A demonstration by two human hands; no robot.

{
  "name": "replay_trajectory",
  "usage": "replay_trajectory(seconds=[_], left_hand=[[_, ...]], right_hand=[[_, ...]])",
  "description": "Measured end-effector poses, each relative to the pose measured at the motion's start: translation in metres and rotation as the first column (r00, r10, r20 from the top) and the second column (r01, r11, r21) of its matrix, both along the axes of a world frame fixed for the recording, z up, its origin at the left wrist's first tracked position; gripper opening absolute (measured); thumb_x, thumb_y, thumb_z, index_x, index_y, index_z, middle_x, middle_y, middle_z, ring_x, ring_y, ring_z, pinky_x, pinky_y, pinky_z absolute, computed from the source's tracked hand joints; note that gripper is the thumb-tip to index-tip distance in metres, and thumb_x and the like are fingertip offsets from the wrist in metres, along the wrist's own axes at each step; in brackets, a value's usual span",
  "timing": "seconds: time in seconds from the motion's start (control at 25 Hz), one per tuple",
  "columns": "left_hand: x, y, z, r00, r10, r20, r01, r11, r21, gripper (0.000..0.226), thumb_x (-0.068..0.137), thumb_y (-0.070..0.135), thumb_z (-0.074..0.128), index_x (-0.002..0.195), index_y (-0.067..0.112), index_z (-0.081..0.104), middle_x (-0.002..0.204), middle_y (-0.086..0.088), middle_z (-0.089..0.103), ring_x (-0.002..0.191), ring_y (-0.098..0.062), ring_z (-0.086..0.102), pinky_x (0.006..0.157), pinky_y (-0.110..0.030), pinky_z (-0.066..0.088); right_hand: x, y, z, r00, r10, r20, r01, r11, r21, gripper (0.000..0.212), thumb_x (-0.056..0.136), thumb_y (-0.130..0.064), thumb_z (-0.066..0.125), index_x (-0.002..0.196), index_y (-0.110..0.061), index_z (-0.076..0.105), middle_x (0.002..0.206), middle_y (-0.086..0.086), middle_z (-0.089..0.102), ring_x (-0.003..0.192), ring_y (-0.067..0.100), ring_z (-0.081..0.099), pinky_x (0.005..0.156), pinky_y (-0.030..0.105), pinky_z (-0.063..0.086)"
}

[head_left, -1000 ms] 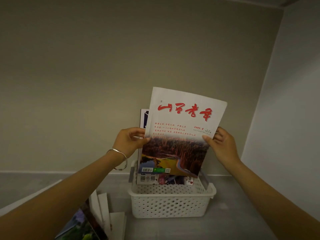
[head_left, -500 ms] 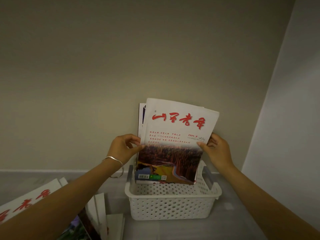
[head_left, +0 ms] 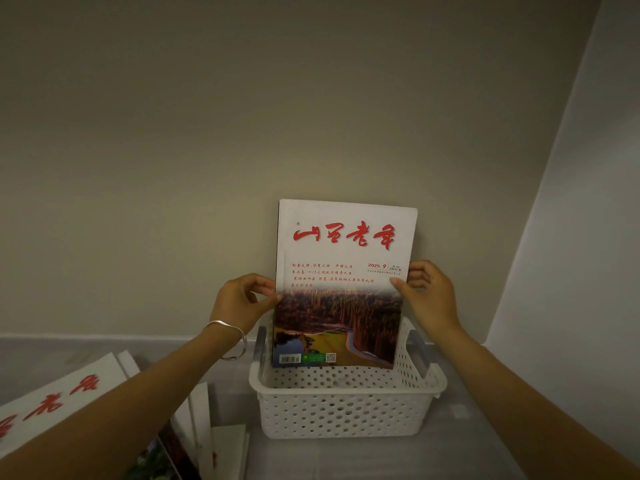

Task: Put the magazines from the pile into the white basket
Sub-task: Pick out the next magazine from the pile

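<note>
Both hands — left hand [head_left: 242,301], right hand [head_left: 431,297] — are pinching a white red-titled magazine [head_left: 343,282] upright inside the white perforated plastic basket [head_left: 346,410]; pile of magazines [head_left: 104,417] at 8 o'clock is waiting — task unfinished.

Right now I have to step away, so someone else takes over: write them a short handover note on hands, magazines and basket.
Left hand: grip on the magazine's left edge.
Right hand: grip on its right edge.
The magazine stands upright in the white basket, at the back; its lower edge is below the rim.
Done: this one is in, not yet let go.
Left: release it, then move the pile at lower left into the basket.
</note>
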State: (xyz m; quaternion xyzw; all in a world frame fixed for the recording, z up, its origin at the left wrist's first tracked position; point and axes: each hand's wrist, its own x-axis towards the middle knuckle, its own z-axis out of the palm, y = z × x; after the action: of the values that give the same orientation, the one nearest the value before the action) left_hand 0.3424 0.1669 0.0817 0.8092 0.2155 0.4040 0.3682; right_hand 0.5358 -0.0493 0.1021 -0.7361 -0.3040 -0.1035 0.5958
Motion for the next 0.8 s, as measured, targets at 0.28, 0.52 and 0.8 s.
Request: replay_trajectory(seconds=[0.28, 0.52, 0.8], left_hand=[[-0.04, -0.013, 0.003, 1.0, 0.004, 0.005, -0.004, 0.999, -0.041, 0.016, 0.074, 0.012, 0.073, 0.087, 0.015, 0.065, 0.075, -0.001, 0.067, 0.067, -0.017, 0.058, 0.061, -0.014, 0.044], [-0.132, -0.042, -0.014, 0.944, -0.079, -0.321, 0.061, 0.996, -0.066, 0.046, 0.078, 0.033, 0.067, 0.12, 0.023, 0.051, 0.111, 0.008, 0.056, 0.102, -0.016, 0.056, 0.091, -0.034, 0.047], [-0.242, -0.052, -0.06, 0.638, -0.061, -0.767, 0.227, 0.967, 0.112, 0.106, 0.06, 0.083, 0.04, 0.145, 0.027, 0.011, 0.154, 0.001, 0.018, 0.141, -0.019, 0.019, 0.117, -0.043, 0.016]], right_hand=[[-0.031, -0.017, 0.005, 0.999, -0.013, -0.05, 0.015, 0.999, 0.046, 0.035, 0.078, -0.017, 0.072, 0.107, -0.011, 0.055, 0.105, -0.001, 0.06, 0.091, 0.017, 0.058, 0.068, 0.015, 0.043], [-0.132, -0.018, -0.005, 0.963, 0.236, -0.129, -0.227, 0.971, 0.079, 0.03, 0.079, -0.014, 0.071, 0.107, -0.014, 0.06, 0.102, -0.003, 0.064, 0.093, 0.008, 0.062, 0.072, 0.011, 0.051], [-0.249, 0.012, -0.062, 0.863, 0.46, -0.208, -0.488, 0.866, -0.108, 0.02, 0.083, -0.017, 0.067, 0.102, -0.013, 0.065, 0.101, -0.003, 0.065, 0.085, 0.001, 0.06, 0.069, 0.004, 0.046]])
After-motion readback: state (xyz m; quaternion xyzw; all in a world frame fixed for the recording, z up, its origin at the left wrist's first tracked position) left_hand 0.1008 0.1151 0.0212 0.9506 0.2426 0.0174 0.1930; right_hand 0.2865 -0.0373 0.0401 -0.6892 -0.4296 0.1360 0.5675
